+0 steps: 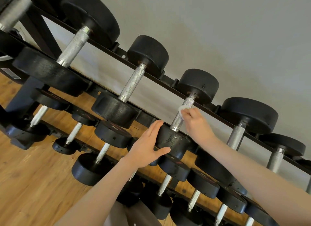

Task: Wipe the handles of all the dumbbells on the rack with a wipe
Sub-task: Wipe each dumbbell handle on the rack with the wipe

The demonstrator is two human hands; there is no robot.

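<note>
Dumbbells lie in rows on a black rack before a grey wall, above a wooden floor. Her right hand pinches a white wipe against one top-row dumbbell's handle. Her left hand, fingers straight, steadies its near head.

Black dumbbell heads, knurled silver handles, white wipe, orange-brown wood floor.

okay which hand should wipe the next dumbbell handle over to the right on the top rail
Probably the right hand: it already pinches the wipe and lies nearer that handle. The left hand rests flat against the current dumbbell's front head.
</note>
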